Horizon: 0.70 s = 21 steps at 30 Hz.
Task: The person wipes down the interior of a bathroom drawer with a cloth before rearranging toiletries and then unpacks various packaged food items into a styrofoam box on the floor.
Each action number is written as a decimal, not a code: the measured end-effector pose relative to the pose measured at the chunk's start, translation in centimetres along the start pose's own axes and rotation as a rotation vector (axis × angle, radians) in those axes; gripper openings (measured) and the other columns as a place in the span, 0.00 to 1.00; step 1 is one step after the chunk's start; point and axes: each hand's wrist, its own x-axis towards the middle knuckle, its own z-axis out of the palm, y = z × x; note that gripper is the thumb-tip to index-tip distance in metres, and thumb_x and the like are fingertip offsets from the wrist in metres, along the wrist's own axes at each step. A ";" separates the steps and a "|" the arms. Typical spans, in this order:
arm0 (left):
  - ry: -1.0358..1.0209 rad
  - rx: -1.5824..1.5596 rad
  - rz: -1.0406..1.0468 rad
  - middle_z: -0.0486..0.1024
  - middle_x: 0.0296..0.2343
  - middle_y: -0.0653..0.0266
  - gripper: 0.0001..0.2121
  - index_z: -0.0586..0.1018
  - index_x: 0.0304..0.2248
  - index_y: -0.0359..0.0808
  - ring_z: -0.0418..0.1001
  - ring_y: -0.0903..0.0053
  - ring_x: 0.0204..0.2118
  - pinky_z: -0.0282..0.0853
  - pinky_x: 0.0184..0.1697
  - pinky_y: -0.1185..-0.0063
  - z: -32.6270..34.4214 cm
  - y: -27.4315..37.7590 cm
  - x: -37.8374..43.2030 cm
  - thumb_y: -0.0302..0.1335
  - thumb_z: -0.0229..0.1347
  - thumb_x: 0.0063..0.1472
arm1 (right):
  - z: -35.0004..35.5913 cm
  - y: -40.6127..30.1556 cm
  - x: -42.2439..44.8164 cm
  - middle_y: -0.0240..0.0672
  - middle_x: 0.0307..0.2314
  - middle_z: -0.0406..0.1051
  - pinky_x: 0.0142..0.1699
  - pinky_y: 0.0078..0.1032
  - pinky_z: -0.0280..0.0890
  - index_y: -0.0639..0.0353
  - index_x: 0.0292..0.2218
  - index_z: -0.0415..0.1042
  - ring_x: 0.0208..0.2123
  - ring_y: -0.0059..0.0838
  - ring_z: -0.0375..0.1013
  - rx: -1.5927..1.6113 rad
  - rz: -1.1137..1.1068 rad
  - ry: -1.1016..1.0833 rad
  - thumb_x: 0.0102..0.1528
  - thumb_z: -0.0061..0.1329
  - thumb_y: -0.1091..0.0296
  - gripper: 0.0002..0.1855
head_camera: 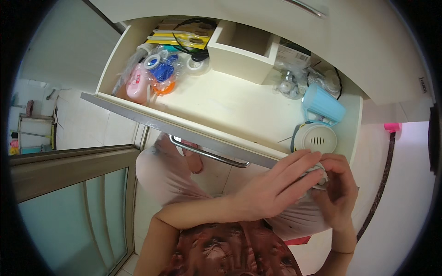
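Both my hands are together over the front right corner of an open white drawer (221,100). My left hand (276,189) lies across a small whitish crumpled object (322,176), its fingers pressing on it. From the right, my right hand (340,188) grips the same object with thumb and curled fingers. Most of the object is hidden, so its kind is unclear. Just beyond my fingers in the drawer is a round white device with slots (316,138). A light blue plastic cup (323,105) lies on its side behind that device.
At the drawer's left are a pink case (137,84), blue items in clear plastic (164,70), a tape roll (197,65) and yellow-backed brush packs (183,38). A white divider box (241,58) stands mid-back. The drawer's metal handle (210,153) projects over my knees. A framed glass door (76,207) stands left.
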 end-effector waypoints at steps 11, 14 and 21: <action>-0.448 0.640 -0.124 0.72 0.48 0.57 0.23 0.73 0.49 0.33 0.71 0.63 0.47 0.69 0.52 0.70 -11.9 -0.2 0.1 0.20 0.54 0.49 | 1.0 0.8 1.8 0.42 0.40 0.70 0.50 0.30 0.64 0.61 0.42 0.70 0.45 0.41 0.69 -0.425 -0.037 -0.116 0.44 0.54 0.81 0.21; -0.236 0.907 -0.328 0.74 0.47 0.58 0.23 0.76 0.47 0.35 0.70 0.64 0.48 0.67 0.52 0.72 -17.9 -2.2 -2.3 0.15 0.52 0.48 | 0.2 0.6 3.9 0.42 0.38 0.71 0.47 0.28 0.65 0.62 0.42 0.70 0.41 0.39 0.71 -0.448 -0.102 -0.184 0.45 0.54 0.80 0.20; 0.306 0.999 -0.410 0.74 0.47 0.60 0.27 0.78 0.45 0.35 0.70 0.67 0.50 0.65 0.52 0.74 -20.1 -4.8 -3.0 0.06 0.44 0.45 | 8.2 4.8 16.9 0.42 0.31 0.73 0.40 0.34 0.68 0.63 0.35 0.73 0.34 0.43 0.72 -0.621 -0.285 -0.578 0.53 0.48 0.70 0.08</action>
